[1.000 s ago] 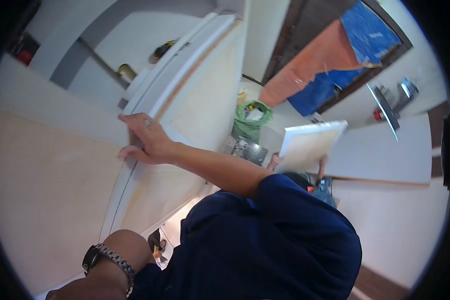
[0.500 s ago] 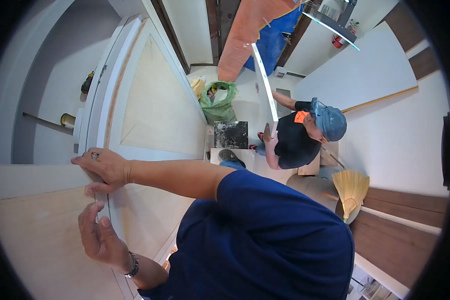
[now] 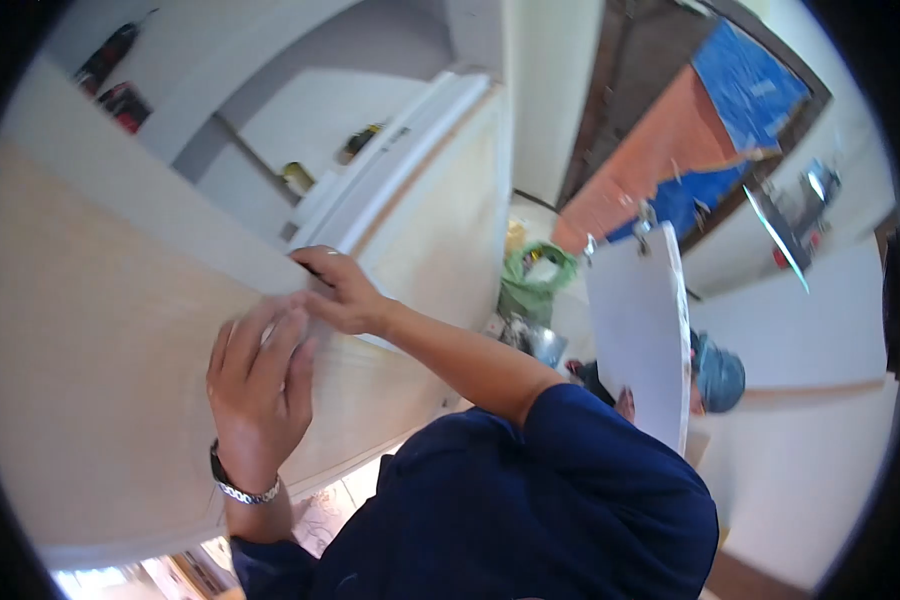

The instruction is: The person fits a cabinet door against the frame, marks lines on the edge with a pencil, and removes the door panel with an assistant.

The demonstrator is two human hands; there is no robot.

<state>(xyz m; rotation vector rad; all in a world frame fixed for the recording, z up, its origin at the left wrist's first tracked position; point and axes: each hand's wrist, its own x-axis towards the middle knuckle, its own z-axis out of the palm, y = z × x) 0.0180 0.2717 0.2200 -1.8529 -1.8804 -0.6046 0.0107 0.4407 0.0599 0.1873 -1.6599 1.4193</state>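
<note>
My right hand (image 3: 342, 292) is at the corner where a wide pale door panel (image 3: 110, 330) meets a second white-framed cabinet door (image 3: 440, 190). Its fingers curl over the panel's edge, and the thumb lies on the near face. My left hand (image 3: 260, 385), wearing a metal-band watch (image 3: 242, 490), is raised against the pale face just below. Its fingers are spread and slightly bent, with blurred tips close to my right thumb. Nothing shows in the left palm.
Behind the doors, a cabinet recess (image 3: 340, 100) holds a yellow-and-black tool (image 3: 360, 142) and a tape roll (image 3: 296, 178). A co-worker in a blue cap (image 3: 718, 372) stands behind a white board (image 3: 635, 320). A green sack (image 3: 535, 285) sits on the floor.
My view has turned, so the doors appear farther right. My left hand has come up closer to my right hand. The co-worker's board now shows its broad face.
</note>
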